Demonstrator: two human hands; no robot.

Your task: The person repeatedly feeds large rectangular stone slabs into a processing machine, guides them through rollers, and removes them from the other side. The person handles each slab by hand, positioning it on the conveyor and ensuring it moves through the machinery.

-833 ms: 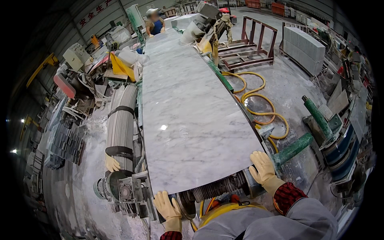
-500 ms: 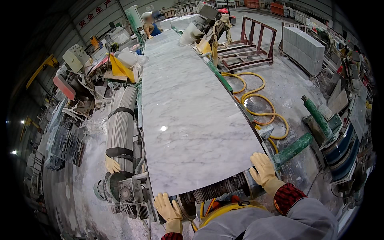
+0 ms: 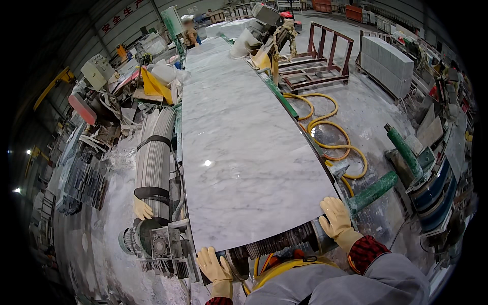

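We see the pale veined slab (image 3: pixel 249 168) lying ahead, its near edge by a ribbed roller (image 3: pixel 277 246). Our left hand (image 3: pixel 215 268) and right hand (image 3: pixel 337 223) rest at its near corners, fingers (image 3: pixel 329 206) extended, unclenched. Rightward, a yellow hose (image 3: pixel 330 121) loops across the floor (image 3: pixel 373 122).

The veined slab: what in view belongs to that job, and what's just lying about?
Seemingly part of it:
veined slab
left hand, at its near left corner
right hand, at its near right corner
dark ribbed part at slab's near end

Apparently lying about:
yellow hose
reddish-brown metal frame
pale stacked blocks
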